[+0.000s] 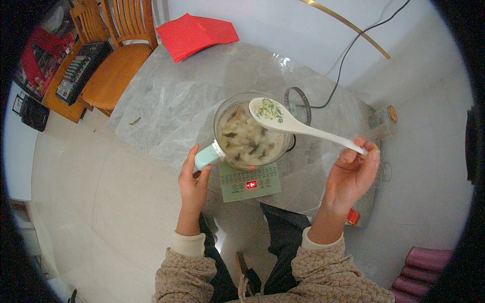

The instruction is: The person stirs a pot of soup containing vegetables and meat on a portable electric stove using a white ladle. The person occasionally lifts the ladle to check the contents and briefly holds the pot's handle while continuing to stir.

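A glass pot (pixel 235 151) stands on an electric base with a pale green control panel (pixel 250 193). Pale chunks and dark green leaves float in its cloudy broth (pixel 242 130). My left hand (pixel 193 181) grips the mint-green handle (pixel 206 156) on the pot's near left side. With my right hand (pixel 352 174) I hold a white ladle (pixel 303 128) by the end of its handle. The ladle's bowl is above the pot and covers part of the broth. Green bits or a printed pattern show in it; I cannot tell which. A red display glows on the panel.
Clear plastic covers the grey table (pixel 166 113). A glass lid (pixel 297 108) is behind the pot, near a black cord (pixel 341 68). Glass jars (pixel 382 123) stand at the right edge. Red folded material (pixel 197 34) lies at the back; wooden chairs (pixel 117 72) stand left.
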Demonstrator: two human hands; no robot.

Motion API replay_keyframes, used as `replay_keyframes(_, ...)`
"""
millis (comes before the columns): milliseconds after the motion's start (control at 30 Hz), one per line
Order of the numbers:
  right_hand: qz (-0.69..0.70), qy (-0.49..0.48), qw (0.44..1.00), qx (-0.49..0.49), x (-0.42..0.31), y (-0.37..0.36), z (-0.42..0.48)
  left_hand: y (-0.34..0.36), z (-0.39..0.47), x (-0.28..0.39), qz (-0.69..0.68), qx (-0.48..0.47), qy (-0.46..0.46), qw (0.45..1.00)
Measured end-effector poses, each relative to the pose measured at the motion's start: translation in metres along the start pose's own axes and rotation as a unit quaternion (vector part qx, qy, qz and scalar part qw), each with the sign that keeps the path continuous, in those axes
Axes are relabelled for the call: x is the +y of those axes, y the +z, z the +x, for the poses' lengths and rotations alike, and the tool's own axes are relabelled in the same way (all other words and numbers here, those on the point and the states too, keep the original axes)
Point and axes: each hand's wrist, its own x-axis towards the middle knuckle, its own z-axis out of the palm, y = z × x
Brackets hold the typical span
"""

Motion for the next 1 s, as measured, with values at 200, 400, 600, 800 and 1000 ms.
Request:
replay_keyframes(200,-0.017,-0.019,1.000,0.002,-0.005,0.005,-0.002,-0.002,0.000,0.001,0.002,-0.002,-0.035,0.999)
replay_keyframes(400,-0.032,-0.023,0.999,-0.013,-0.007,0.008,-0.003,-0.006,-0.001,0.001,-0.013,-0.007,-0.042,0.999)
replay_keyframes(600,-0.024,-0.007,1.000,-0.017,-0.005,0.007,-0.005,-0.005,-0.002,-0.004,-0.024,0.001,-0.023,0.999)
replay_keyframes(800,-0.014,0.009,1.000,-0.007,-0.005,0.003,-0.003,-0.001,-0.004,-0.013,0.015,0.015,0.018,1.000)
replay_keyframes(1000,0.015,0.056,0.998,-0.005,-0.008,0.000,0.000,0.015,-0.039,-0.005,0.142,0.163,0.306,0.927)
